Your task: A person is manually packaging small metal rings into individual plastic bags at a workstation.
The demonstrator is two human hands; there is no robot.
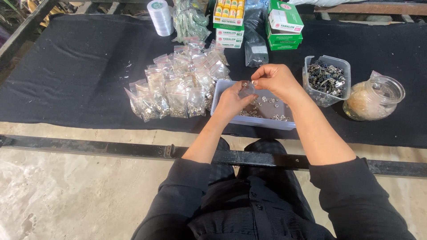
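I hold a small clear bag in my left hand, over the tray that sits at the near edge of the worktop. My left grip is pinching the bag by its mouth. My right hand meets it from above, thumb and forefinger pressed together on what I take to be one small metal piece, too small to be sure of.

Done so far, by my judgement: a heap of filled bags lies just left of the tray, spreading toward the middle of the worktop. Left to do: loose fasteners are scattered thinly over the tray floor, so I judge the stock low but not used up.

Open room: the left part of the worktop is bare cloth as far as its left edge. To the right the tub of dark metal parts stands near my right wrist, and the jar lies beyond it, toward the right edge. Along the far edge stand the tape roll and stacked boxes, well apart from my hands. The tray's near wall lies almost flush with the worktop's near edge; a dark bar runs below it.
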